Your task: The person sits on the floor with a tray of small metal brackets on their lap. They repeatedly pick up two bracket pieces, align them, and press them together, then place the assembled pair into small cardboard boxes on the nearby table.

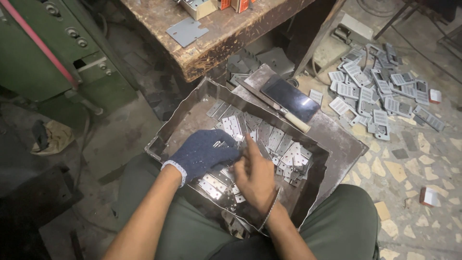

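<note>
A dented metal tray [185, 113] rests on my lap, holding several small flat metal plates [284, 149] with punched holes. My left hand [202, 153], in a dark blue knit glove, lies on the pile and closes around a few plates. My bare right hand [255, 175], a thin bracelet at its wrist, sits just right of it, index finger raised, fingertips touching the plates the gloved hand holds. Whether the right hand grips a plate is hidden.
A dark phone [291, 98] and a wooden-handled knife [279, 108] lie on a metal sheet behind the tray. Slotted grey metal parts [380, 91] litter the floor at right. A worn wooden bench [216, 29] stands ahead, a green machine [43, 53] at left.
</note>
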